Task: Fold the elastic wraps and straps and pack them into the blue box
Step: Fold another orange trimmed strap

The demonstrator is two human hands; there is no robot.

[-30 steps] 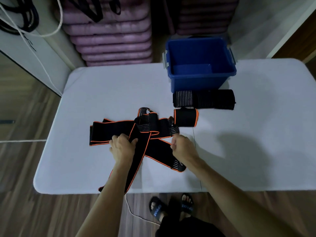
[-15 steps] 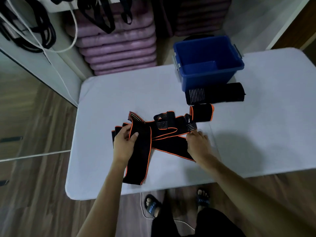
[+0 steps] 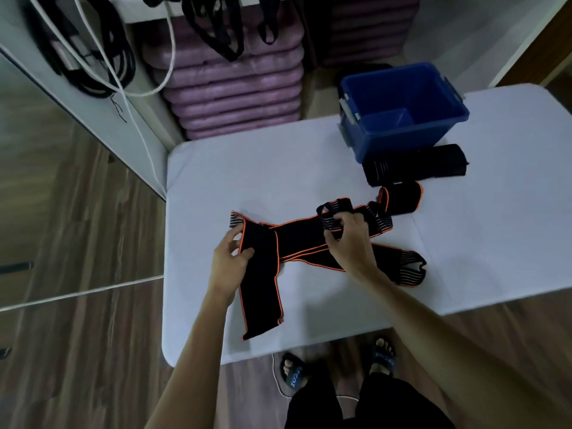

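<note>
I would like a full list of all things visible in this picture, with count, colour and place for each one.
blue box: one, blue, far side of the table, open, looks empty
table: one, white, centre
folded black wrap: one, black, directly in front of the blue box
rolled wrap: one, black with orange edge, in front of the folded black wrap
unfolded wraps: count unclear, black with orange edges, crossed at the table centre
purple cushions: a stack, purple, behind the table
hanging straps: several, black, above the purple cushions
cords: a few, white, far left
sandals: two, dark, on the wooden floor below the table
left hand: one, holds an unfolded wrap's edge
right hand: one, grips a striped loop end
</note>
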